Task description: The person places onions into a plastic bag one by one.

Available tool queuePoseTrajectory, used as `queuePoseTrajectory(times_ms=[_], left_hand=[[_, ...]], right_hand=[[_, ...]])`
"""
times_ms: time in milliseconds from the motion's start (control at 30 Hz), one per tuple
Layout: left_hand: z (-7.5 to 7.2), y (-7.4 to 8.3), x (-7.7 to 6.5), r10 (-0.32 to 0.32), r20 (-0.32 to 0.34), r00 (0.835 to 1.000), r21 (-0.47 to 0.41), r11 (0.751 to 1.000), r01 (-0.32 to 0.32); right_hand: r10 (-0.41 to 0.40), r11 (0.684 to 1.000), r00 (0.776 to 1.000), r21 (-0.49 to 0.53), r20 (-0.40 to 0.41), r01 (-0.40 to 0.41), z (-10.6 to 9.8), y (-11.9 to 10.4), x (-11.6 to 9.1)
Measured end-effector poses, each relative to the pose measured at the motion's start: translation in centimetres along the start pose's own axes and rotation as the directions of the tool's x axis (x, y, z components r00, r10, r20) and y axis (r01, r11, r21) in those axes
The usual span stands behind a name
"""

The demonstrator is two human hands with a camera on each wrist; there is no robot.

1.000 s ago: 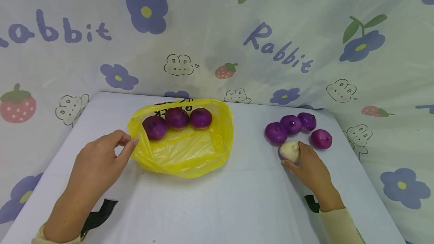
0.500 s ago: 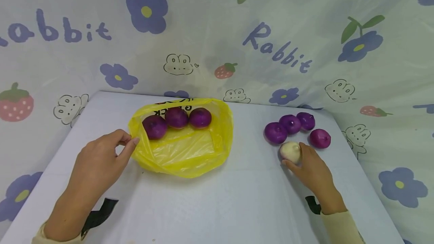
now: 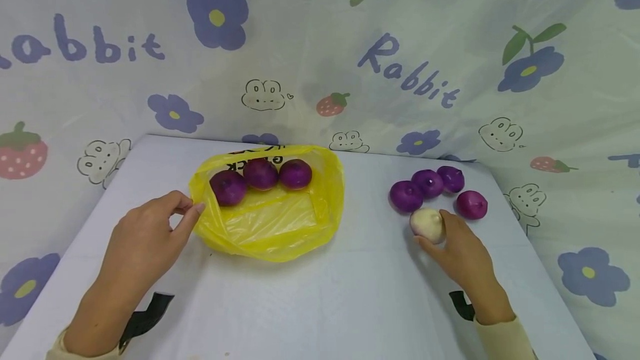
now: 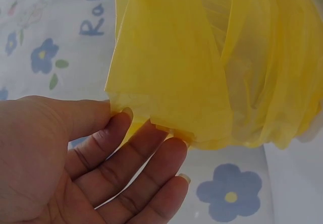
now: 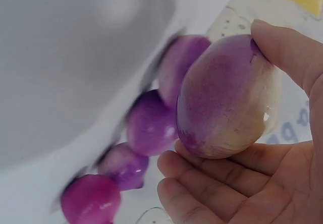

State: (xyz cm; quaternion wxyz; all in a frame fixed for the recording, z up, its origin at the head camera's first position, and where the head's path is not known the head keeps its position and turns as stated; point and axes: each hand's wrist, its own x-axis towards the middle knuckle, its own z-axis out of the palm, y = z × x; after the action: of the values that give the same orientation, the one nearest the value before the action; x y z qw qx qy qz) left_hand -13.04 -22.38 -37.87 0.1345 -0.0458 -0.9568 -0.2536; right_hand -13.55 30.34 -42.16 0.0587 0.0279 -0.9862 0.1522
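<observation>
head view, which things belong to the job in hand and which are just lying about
Likely in the job:
yellow bag, pinched by left hand
three purple bulbs inside it
pale-and-purple bulb, held by right hand
four loose purple bulbs

Probably just setting:
white table
printed backdrop
black pieces at the wrists

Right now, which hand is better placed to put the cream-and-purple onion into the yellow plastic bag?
Likely your right hand: it holds the cream-and-purple onion, while your left hand pinches the edge of the open yellow plastic bag.
</observation>
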Motion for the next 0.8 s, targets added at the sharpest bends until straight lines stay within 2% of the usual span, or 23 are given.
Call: queuePoseTrajectory(times_ms=[267,500,800], left_hand=[[-0.1,0.0,0.0,-0.006,0.002,1.000,0.002,1.000,0.006],[-0.1,0.0,0.0,-0.006,-0.005,1.000,0.003,1.000,0.006],[-0.1,-0.1,0.0,0.001,-0.010,1.000,0.002,1.000,-0.001]], right_hand=[[-0.058,0.998,0.997,0.006,-0.043,0.058,-0.7,-1.8,-0.3],[-0.052,0.999,0.999,0.016,-0.007,0.052,-1.3,-3.1,-0.4],[-0.089,0.996,0.996,0.029,-0.006,0.089,-1.0,-4.5,-0.4]])
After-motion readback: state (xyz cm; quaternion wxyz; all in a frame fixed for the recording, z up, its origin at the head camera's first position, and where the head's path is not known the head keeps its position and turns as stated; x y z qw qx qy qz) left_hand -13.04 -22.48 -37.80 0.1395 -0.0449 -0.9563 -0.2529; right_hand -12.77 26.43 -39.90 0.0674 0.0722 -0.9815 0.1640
